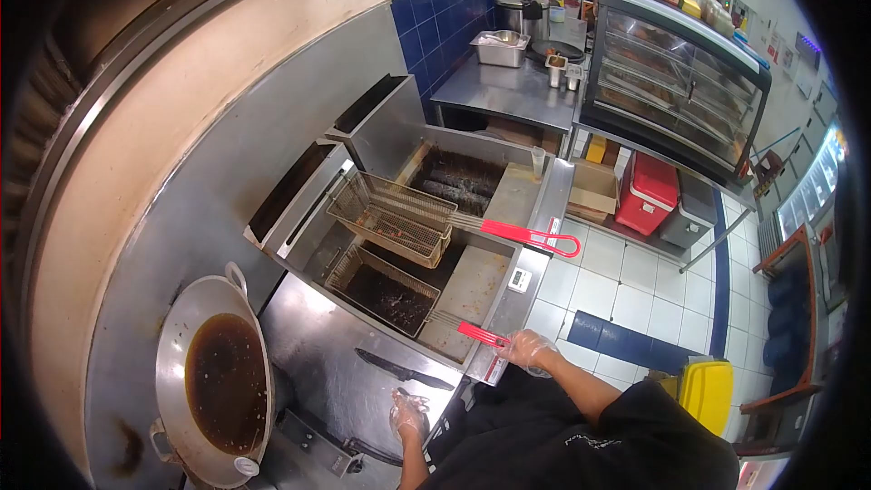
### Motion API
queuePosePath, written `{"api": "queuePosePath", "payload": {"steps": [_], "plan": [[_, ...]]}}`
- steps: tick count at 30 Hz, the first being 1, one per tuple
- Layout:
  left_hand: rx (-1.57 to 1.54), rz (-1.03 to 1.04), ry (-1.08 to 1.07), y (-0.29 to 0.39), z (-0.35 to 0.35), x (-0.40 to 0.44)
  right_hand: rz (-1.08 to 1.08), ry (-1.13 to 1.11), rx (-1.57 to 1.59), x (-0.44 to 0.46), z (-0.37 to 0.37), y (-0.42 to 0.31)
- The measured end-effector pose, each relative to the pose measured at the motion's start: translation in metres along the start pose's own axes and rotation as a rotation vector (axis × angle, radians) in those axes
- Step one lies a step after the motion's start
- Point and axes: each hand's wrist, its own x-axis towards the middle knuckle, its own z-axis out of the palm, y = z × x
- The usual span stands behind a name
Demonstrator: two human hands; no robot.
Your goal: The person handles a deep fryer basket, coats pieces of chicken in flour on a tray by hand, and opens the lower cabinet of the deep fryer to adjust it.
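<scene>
My right hand, in a clear plastic glove, is closed around the red handle of a wire fryer basket. That basket sits low in the fryer's near well, in dark oil. My left hand, gloved too, is over the steel counter with its fingers partly apart. Just beyond it lies a black-handled knife. A second fryer basket rests higher, across the middle of the fryer, and its red handle points right.
A large wok of dark liquid stands at left. On the fryer's front edge is a small white timer. Beyond are a steel table with pans and a glass display cabinet. A red cooler and a yellow bin are at right.
</scene>
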Motion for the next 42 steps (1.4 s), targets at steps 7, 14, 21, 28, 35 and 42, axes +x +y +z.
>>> {"api": "queuePosePath", "payload": {"steps": [7, 14, 21, 28, 35, 42], "plan": [[0.010, 0.023, -0.004, 0.001, 0.000, -0.003, -0.007, 0.036, 0.014, 0.003, 0.008, 0.004], [0.047, 0.022, 0.040, 0.006, 0.004, -0.009, 0.008, 0.047, 0.005, 0.004, 0.011, 0.005], [0.003, 0.095, -0.012, -0.018, -0.011, 0.019, 0.005, 0.034, 0.006, -0.004, 0.003, -0.003], [0.008, 0.023, 0.009, 0.000, -0.001, 0.000, 0.024, 0.010, -0.018, 0.001, 0.006, -0.002], [0.021, 0.010, 0.003, 0.006, 0.003, -0.006, -0.009, 0.058, 0.023, 0.004, 0.013, 0.006], [-0.065, -0.001, 0.040, 0.003, 0.004, 0.000, -0.008, 0.031, -0.001, 0.004, 0.011, 0.004]]}}
